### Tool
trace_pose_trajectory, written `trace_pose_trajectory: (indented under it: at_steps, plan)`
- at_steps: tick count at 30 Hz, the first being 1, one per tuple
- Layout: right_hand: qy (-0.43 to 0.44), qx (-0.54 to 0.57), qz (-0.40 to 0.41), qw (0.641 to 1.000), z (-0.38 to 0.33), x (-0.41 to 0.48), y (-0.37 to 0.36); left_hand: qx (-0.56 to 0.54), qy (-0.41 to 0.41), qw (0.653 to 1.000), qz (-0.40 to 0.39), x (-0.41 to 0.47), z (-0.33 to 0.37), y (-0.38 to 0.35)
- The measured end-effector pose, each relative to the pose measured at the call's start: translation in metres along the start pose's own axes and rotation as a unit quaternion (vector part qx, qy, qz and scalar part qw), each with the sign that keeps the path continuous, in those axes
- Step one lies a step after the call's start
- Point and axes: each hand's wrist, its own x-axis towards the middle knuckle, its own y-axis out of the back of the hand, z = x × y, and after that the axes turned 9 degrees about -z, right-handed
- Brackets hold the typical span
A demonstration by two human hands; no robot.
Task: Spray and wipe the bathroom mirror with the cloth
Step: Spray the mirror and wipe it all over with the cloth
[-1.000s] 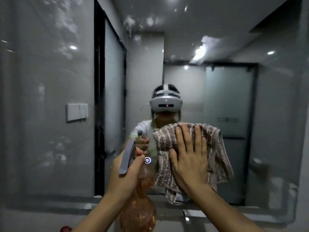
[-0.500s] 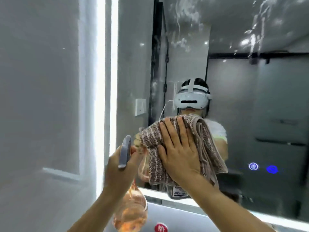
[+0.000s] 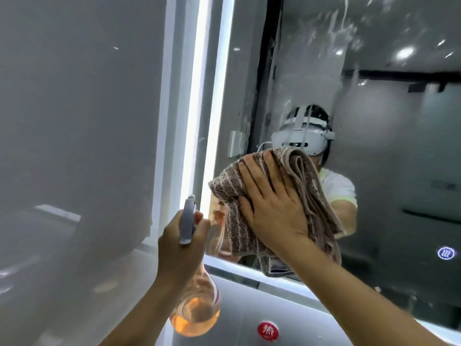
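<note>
The bathroom mirror (image 3: 389, 151) fills the right half of the head view, streaked with wet smears near its top. My right hand (image 3: 272, 203) lies flat with straight fingers on a folded brown striped cloth (image 3: 232, 193), pressing it against the glass near the mirror's lower left corner. My left hand (image 3: 182, 243) grips the neck of a clear spray bottle (image 3: 197, 310) holding orange liquid; its grey trigger head (image 3: 187, 221) points up just left of the cloth. The mirror reflects a person wearing a white headset behind the cloth.
A lit white strip (image 3: 207, 116) runs down the mirror's left edge and another along its bottom (image 3: 252, 273). Grey wall tiles (image 3: 79, 136) lie to the left. A red round sticker (image 3: 267, 330) sits below the mirror. A glowing touch icon (image 3: 446, 253) shows at the mirror's right.
The view has swung left towards the mirror's lit left edge. My right hand has carried the cloth left and slightly up across the glass. My left hand keeps the bottle beside it.
</note>
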Motion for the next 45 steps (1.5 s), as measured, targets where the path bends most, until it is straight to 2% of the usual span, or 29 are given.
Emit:
trace_pose_trajectory:
  at_steps: [7, 10, 12, 15, 19, 24, 30, 37, 45]
  plan:
    - [0.014, -0.005, 0.023, 1.000, -0.001, -0.003, -0.002, 0.003, 0.022, 1.000, 0.008, -0.017, -0.026, 0.001]
    - [0.067, -0.010, 0.016, 0.998, -0.015, -0.016, -0.017, 0.011, 0.030, 0.999, 0.013, -0.028, -0.039, -0.001]
    - [0.102, 0.016, 0.006, 0.995, -0.035, -0.033, -0.032, 0.005, 0.051, 0.999, 0.019, -0.034, -0.043, 0.000]
    - [0.115, 0.065, 0.037, 0.991, -0.052, -0.040, -0.045, 0.003, 0.067, 0.997, 0.027, -0.037, -0.049, 0.002]
    - [0.144, 0.066, 0.041, 0.986, -0.053, -0.040, -0.049, 0.033, 0.046, 0.998, 0.022, -0.037, -0.063, 0.006]
    - [0.168, 0.097, 0.032, 0.980, -0.057, -0.046, -0.049, -0.008, 0.037, 0.999, 0.017, -0.037, -0.063, 0.010]
    - [0.228, 0.044, 0.005, 0.973, -0.037, -0.029, -0.041, -0.016, 0.000, 1.000, 0.005, -0.025, -0.042, 0.014]
    - [0.196, 0.031, 0.036, 0.979, -0.010, 0.038, -0.001, -0.039, -0.042, 0.998, 0.013, 0.006, 0.004, 0.022]
    - [0.125, -0.044, 0.071, 0.989, 0.037, 0.098, 0.050, -0.029, -0.115, 0.993, 0.018, 0.043, 0.067, 0.028]
